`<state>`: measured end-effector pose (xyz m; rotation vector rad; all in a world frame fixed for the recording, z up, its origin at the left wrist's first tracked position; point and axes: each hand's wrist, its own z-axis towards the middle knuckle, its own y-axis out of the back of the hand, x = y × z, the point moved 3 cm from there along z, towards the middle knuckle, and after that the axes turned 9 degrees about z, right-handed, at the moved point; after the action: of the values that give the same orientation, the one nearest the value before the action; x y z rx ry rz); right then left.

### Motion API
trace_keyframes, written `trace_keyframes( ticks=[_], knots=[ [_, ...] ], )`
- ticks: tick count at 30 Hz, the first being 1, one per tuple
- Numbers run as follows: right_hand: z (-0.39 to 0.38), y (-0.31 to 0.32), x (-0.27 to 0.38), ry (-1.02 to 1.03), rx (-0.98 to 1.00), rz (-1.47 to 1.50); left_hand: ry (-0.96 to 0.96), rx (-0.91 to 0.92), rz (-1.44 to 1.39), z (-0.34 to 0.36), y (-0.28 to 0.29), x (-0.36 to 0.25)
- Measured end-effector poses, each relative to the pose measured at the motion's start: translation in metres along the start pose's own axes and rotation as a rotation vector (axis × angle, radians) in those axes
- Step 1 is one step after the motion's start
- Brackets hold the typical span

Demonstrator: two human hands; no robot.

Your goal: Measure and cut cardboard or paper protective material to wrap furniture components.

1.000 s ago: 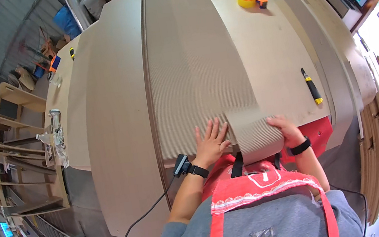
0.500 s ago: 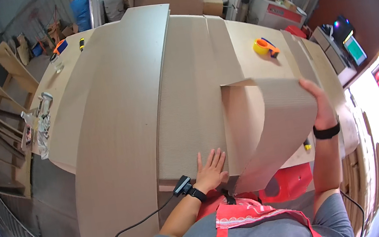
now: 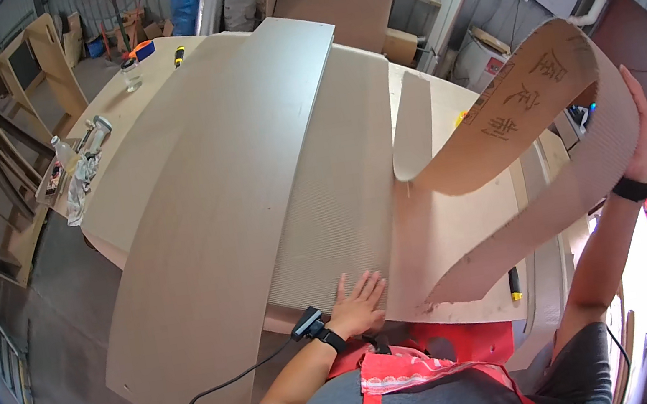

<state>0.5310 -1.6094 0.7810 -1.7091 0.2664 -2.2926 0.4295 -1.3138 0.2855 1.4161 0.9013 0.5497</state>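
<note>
Corrugated strip (image 3: 515, 104): one of them, up in a big loop over the right part of the table (image 3: 465, 239), brown inner face showing with dark handwriting; the near end is down by the front edge, too soft to say whether it touches, and part of the far stretch is hidden behind the loop.
Right hand (image 3: 638, 118): raised at the loop's outer edge, holding the strip, fingers along its outside; thumb out of sight, so the full grip is hard to read.
Left hand (image 3: 359, 304): flat and spread, palm down at the near end of the corrugated sheet (image 3: 332, 201), just one sheet in view there.
Smooth panel (image 3: 227, 183): long, overlapping that sheet's left side; how many boards lie beneath, cannot tell.
Knives: two, yellow and black; the far knife (image 3: 179, 55) in plain view, the near knife (image 3: 515, 283) showing only its handle, the rest under the strip's edge.
Tape dispensers: one blue and orange dispenser (image 3: 141, 51) at far left, plus a yellow scrap (image 3: 460, 119) peeking past the loop, mostly blocked.
Wristbands: two, both black; the left wristband (image 3: 331, 339) sits by a small corded device (image 3: 306, 323).
</note>
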Motion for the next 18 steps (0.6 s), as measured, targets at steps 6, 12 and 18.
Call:
trace_keyframes(
  ticks=[6, 12, 18],
  knots=[
    [-0.099, 0.074, 0.007, 0.431, -0.111, -0.493, 0.108, 0.107, -0.233, 0.023, 0.001, 0.011],
    [-0.207, 0.102, 0.006, 0.214, 0.084, 0.096, 0.443, 0.3, -2.002, 0.088, 0.015, -0.012],
    [-0.302, 0.115, 0.042, 0.075, -0.053, 0.034, 0.532, 0.386, -2.237, 0.183, -0.004, -0.068]
  ],
)
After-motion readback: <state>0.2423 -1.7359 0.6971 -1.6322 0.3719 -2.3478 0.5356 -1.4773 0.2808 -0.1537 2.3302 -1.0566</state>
